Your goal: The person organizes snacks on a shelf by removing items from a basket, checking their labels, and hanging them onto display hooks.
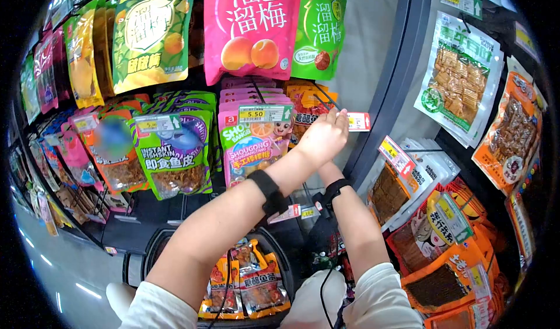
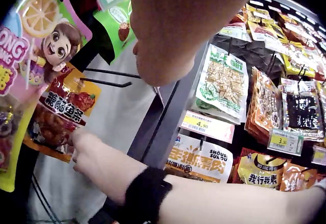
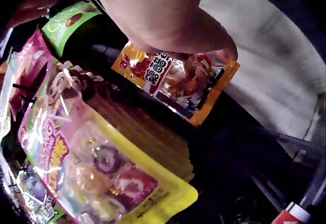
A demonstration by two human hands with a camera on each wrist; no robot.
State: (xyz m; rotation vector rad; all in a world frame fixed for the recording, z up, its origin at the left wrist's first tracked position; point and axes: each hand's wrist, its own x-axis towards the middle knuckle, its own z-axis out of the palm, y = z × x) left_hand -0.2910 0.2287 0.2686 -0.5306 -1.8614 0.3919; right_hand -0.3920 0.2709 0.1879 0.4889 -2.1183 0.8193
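Note:
In the head view my left hand (image 1: 324, 139) reaches up to a red-edged price tag (image 1: 359, 122) at the end of a metal hook (image 1: 326, 97); its curled fingers pinch the tag's left side. Below it, my right hand (image 2: 97, 152) grips the edge of an orange snack packet (image 2: 58, 117) with a clear window, hanging behind the pink candy bags (image 2: 25, 66). In the right wrist view the same packet (image 3: 178, 84) tilts under my right hand (image 3: 163, 20), whose fingertips are partly hidden. In the head view the left arm hides most of the right hand.
A dark basket (image 1: 284, 248) below holds several orange packets (image 1: 263, 288). Pink plum bags (image 1: 251, 25) and green fish-skin bags (image 1: 175, 154) hang left. A dark shelf post (image 1: 392, 78) stands right of the hands, with more snack bags (image 1: 461, 72) beyond it.

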